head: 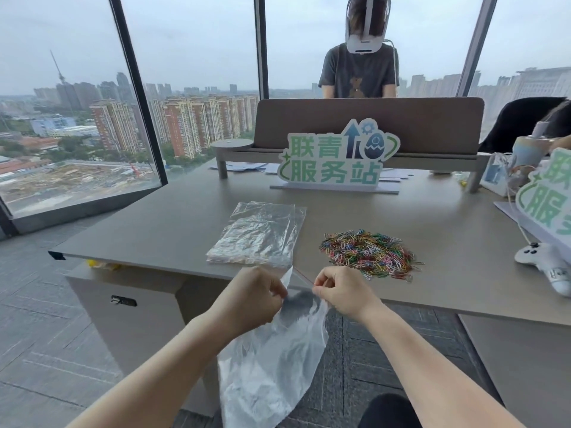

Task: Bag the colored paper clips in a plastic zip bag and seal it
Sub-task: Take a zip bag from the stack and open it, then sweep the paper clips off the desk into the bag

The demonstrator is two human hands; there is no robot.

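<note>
1. Zip bag (272,359): one clear plastic bag, held below the near edge of the table (160,223), hanging limp toward the floor. Mouth at the top, between both hands, apparently being worked apart.
2. Left hand (251,296): fingers curled, pinching the left side of the bag's mouth.
3. Right hand (338,291): fingers curled, pinching the opposite lip, just beside the left hand.
4. Paper clips (369,253): loose multicoloured heap on the tabletop, right of centre, near the front edge, apart from both hands. None visible inside the bag.
5. Spare bags (258,236): flat stack of clear bags on the table, just left of the heap.
6. Sign (335,159): green-lettered standing board, farther back on the table.
7. Game controller (543,261): white, at the right edge of the table.
8. Risks, as judged: thin film may slip from a pinch and the mouth close; clips lie close to the edge, so a careless sweep could spill them to the floor; tangled clips caught in the zip track would stop it sealing.
</note>
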